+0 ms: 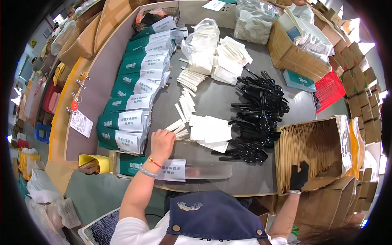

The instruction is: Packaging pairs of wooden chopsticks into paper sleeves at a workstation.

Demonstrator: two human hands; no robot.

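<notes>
My left hand (162,143), bare, is closed with its fingertips among slim white paper packets (175,125) in the table's middle; what it pinches, if anything, is hidden. In a black glove, my right hand (300,176) rests at the near side of an open cardboard box (279,163), fingers apart over a dense row of thin brown sticks (310,151). Beneath my left wrist, a green-and-white printed sleeve (171,169) lies in a clear tray (210,172). Square white packets (211,130) lie right of my left hand, next to piled black plastic spoons (261,110).
Stacked green-and-white sleeves (130,87) line the left side, beside a raised board (96,81). White packets fill a plastic bag (202,43) at the back. A yellow holder (94,164) stands near left. At right are a green box (299,81) and a red basket (330,90).
</notes>
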